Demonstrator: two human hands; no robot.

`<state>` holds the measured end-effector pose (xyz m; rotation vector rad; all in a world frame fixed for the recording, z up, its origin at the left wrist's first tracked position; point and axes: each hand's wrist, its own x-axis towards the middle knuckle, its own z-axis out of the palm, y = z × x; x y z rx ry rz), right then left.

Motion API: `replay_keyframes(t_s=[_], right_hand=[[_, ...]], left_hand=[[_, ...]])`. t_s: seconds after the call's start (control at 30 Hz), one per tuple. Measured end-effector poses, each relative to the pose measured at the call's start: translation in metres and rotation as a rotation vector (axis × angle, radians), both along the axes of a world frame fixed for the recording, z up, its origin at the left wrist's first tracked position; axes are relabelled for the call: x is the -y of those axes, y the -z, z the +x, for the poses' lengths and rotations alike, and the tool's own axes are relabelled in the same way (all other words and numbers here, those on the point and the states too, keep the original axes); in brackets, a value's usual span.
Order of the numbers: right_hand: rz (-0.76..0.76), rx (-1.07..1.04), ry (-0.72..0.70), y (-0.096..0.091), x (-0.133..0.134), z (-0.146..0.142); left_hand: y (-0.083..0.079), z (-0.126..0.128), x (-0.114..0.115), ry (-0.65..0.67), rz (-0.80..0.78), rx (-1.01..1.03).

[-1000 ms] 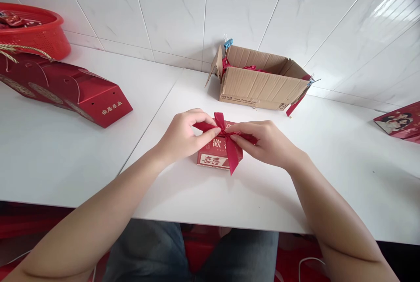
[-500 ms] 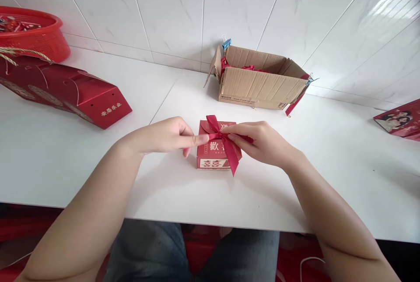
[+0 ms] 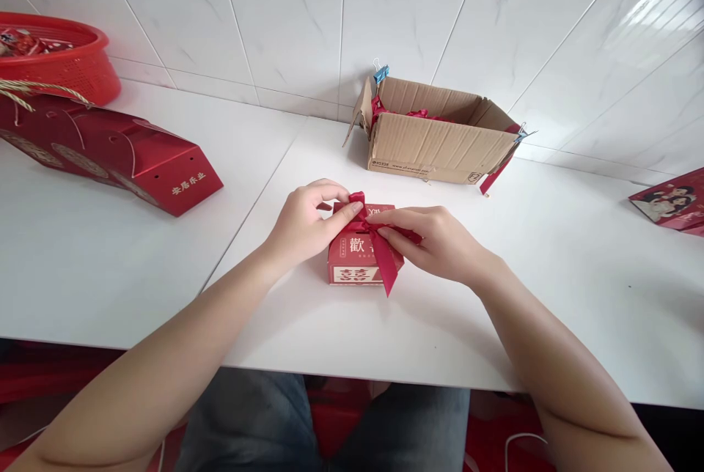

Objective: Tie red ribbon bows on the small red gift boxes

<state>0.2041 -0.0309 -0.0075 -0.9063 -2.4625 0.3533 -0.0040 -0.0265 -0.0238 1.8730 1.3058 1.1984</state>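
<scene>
A small red paperboard box (image 3: 357,259) stood on the flat white worktop (image 3: 330,333). Atop the box, the left hand (image 3: 308,223) and right hand (image 3: 437,241) each had a grip pinching glossy crimson fabric ribbon (image 3: 385,258); even tension, without crushing the box, seemed best.

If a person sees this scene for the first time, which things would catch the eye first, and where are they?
Probably the small red box near the middle of the picture, on the white table, where the left hand and the right hand hold a red ribbon on top. Next, the open cardboard carton behind it, near the tiled wall, with blue clips. The bright red basket at the left edge also stands out.
</scene>
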Motion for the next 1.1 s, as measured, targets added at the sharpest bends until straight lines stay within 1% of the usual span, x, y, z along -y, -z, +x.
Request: replay_keyframes(t_s=[0.13,0.23,0.37,0.73,0.83,1.0,1.1], right_hand=[[0.001,0.029,0.042,-0.0019,0.0011,0.0004],[-0.005,0.08,0.032,-0.0038,0.0025,0.0005],[-0.039,0.12,0.012,-0.0051,0.0046,-0.0004],[-0.123,0.121,-0.028,-0.0063,0.0086,-0.0019],[-0.163,0.084,0.016,-0.0066,0.01,-0.0025],[-0.198,0.059,0.085,-0.0088,0.009,-0.0035],[-0.223,0.044,0.132,-0.0094,0.0082,-0.0047]], left_hand=[[0.0033,0.0009,0.0004,-0.025,0.15,-0.054],[0.0051,0.0014,0.0017,-0.055,0.268,-0.112],[0.0065,0.0015,0.0026,-0.075,0.347,-0.145],[0.0054,-0.0006,-0.0005,-0.101,0.335,-0.162],[0.0058,-0.0016,-0.0021,-0.097,0.315,-0.144],[0.0071,-0.002,-0.0037,-0.077,0.222,-0.093],[0.0071,-0.0019,-0.0028,-0.06,0.199,-0.096]])
